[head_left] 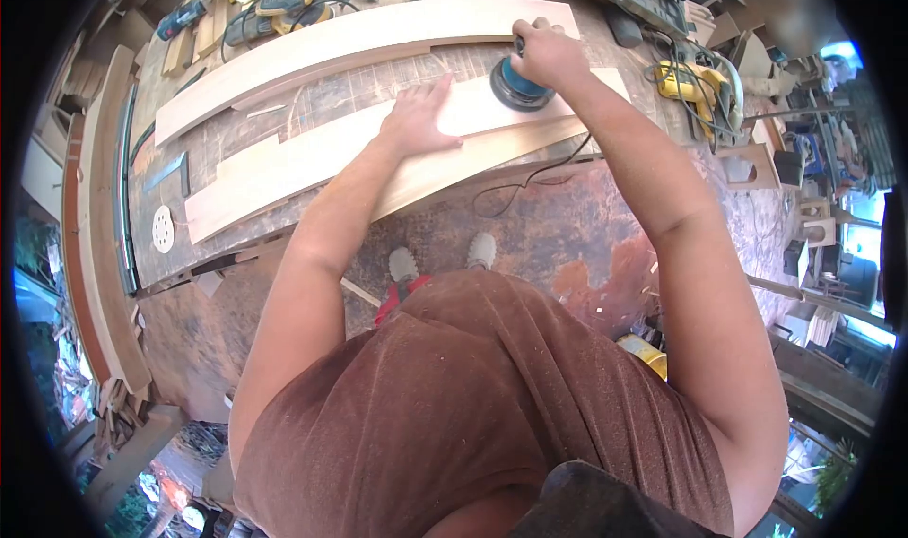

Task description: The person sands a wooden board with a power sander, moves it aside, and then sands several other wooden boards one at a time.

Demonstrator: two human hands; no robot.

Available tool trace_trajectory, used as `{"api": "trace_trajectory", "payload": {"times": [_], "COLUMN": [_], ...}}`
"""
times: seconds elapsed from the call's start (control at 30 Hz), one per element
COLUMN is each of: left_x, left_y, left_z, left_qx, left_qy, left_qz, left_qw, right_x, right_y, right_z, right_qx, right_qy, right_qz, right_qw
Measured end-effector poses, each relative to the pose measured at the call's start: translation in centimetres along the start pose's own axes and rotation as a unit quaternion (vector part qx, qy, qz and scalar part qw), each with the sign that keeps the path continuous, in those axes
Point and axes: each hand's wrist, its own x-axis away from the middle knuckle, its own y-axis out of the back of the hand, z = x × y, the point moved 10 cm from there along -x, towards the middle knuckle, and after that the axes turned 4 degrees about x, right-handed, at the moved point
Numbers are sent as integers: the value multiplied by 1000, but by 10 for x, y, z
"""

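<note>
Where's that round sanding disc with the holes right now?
In the head view, the sanding disc lies at the left of the workbench, just below the square and beside the left end of a light board.

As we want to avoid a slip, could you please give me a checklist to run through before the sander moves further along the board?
1. Right hand gripping the sander: ok.
2. Left hand apart from the sander: ok, spread on the board to its left; it would probably need to shift if the sander heads that way.
3. Cord out of the way: not ok, in my view; it loops loosely near the boards' near edge and might snag.
4. Perforated disc out of the sander's way: ok, beyond the board's left end.
5. Sander switched on or off: cannot tell.
</note>
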Motion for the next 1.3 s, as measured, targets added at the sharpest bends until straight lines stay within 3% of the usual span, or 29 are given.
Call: {"api": "trace_trajectory", "payload": {"times": [0.27, 0.33, 0.63, 0.97, 1.3], "left_x": [21, 35, 53, 53, 54], "left_y": [6, 13, 25, 28, 30], "left_z": [31, 63, 87, 86, 85], "left_qx": [8, -62, -18, -21, -9], "left_qy": [-14, 90, 139, 143, 144], "left_qz": [-54, -82, -101, -79, -68], "left_qw": [998, 991, 985, 986, 987], "right_x": [-9, -8, -13, -20, -13], "right_y": [9, 10, 10, 3, -7], "right_z": [71, 84, 95, 68, 0], "right_qx": [-17, -24, -29, -1, 5], "right_qy": [-18, -13, -33, -55, -120], "right_qz": [61, 65, 48, 40, 54], "right_qw": [998, 998, 998, 998, 991]}}
